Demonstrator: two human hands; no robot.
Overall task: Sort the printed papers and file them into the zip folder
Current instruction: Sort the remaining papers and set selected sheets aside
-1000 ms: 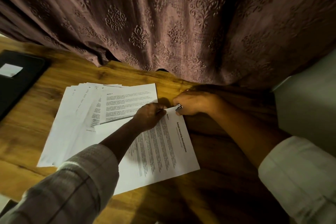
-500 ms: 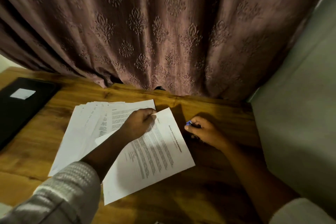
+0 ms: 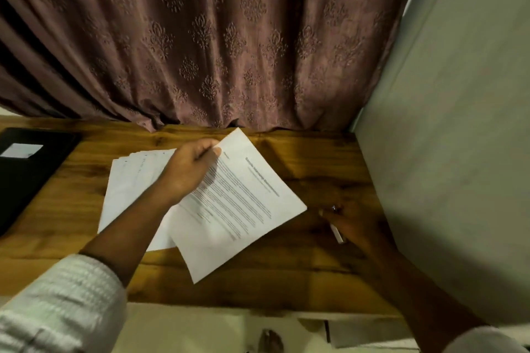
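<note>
The left hand (image 3: pixel 189 172) has its grip closed on one printed sheet (image 3: pixel 246 203), thumb and fingers pinching the sheet's far left edge; this sheet sits just right of the stack of papers (image 3: pixel 129 186) and overlaps the stack's right side, turned askew so that one corner points toward the curtain (image 3: pixel 215 37) and another toward the person; whether it is lifted clear of the tabletop (image 3: pixel 315 157) cannot be told. The stack itself lies fanned on the tabletop, partly hidden under the left forearm, whose pale checked sleeve (image 3: pixel 57 304) fills the near corner. Well to the right of the stack, past the held sheet, the right hand (image 3: pixel 355 223) rests low in shadow on the wood; its grip is curled round a pen (image 3: pixel 336 233), whose pale barrel shows beneath the fingers. To the left of the stack, apart from it, a black folder (image 3: pixel 31 175) lies flat with a white label (image 3: pixel 21 150) on its cover; its zip cannot be made out. Beyond the stack hangs the patterned curtain; far to the right of it stands a plain wall (image 3: pixel 459 152).
</note>
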